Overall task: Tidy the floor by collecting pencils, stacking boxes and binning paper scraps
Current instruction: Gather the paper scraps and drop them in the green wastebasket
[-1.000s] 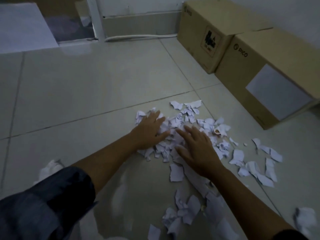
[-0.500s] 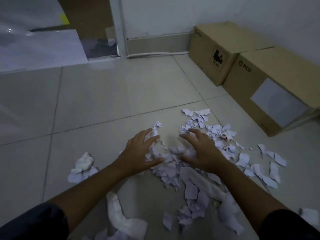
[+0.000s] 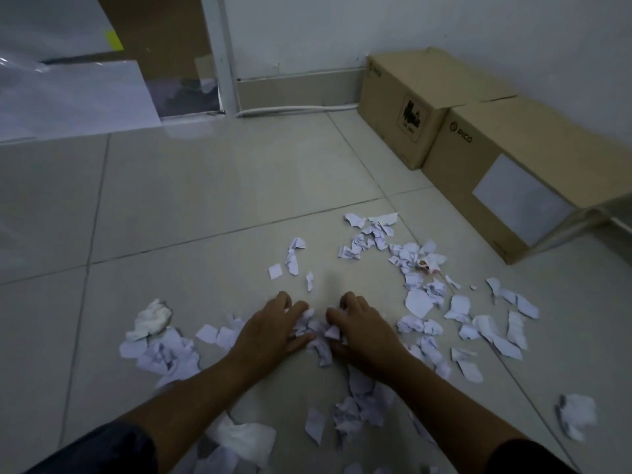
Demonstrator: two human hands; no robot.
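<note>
White paper scraps (image 3: pixel 316 333) are lying bunched on the tiled floor (image 3: pixel 205 206) at near centre | left hand (image 3: pixel 270 331) and right hand (image 3: pixel 364 331) are curling around that bunch, gripping it | two cardboard boxes (image 3: pixel 478 131) are sitting far right against the wall

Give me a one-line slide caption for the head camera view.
Both hands, left and right, gather paper scraps on a tiled floor beside two cardboard boxes.
</note>
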